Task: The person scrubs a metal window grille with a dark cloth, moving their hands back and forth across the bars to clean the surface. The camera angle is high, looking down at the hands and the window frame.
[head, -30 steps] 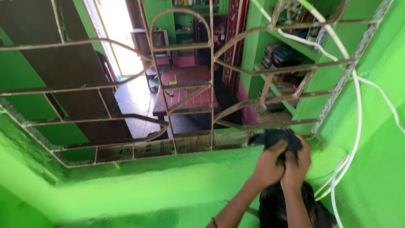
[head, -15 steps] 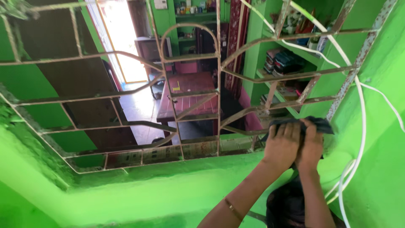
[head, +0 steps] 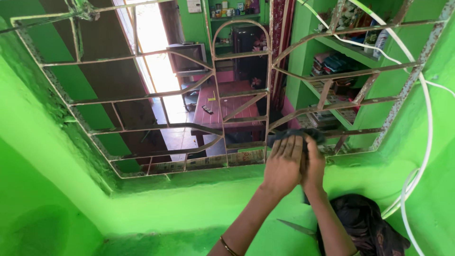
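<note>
Against the lower rail of a rusty metal window grille [head: 215, 95], both hands are pressing a dark cloth [head: 296, 136] near the bottom right of the bars. Starting from the left, the bright green wall [head: 42, 156] is sloping down to the sill, and the grille's curved and straight bars are crossing the opening, with a reddish table [head: 227, 106] and a small dark object on it showing through them in the room beyond. Nearer the middle, the left hand [head: 283, 166] is lying flat with its fingers [head: 289, 147] stretched out and close together, their tips resting on the cloth's lower edge rather than curling around it. Just beside it and touching it, the right hand [head: 313, 163] is reaching up to the same cloth; its fingers are mostly hidden behind the left hand and the fabric, so I cannot tell how far they are closing. Below the right forearm, a dark bundle of fabric [head: 365, 227] is lying on the green ledge. Farther right, a white cable [head: 424, 142] is looping down the wall, and green shelves [head: 341, 61] with stacked items are showing behind the bars.
</note>
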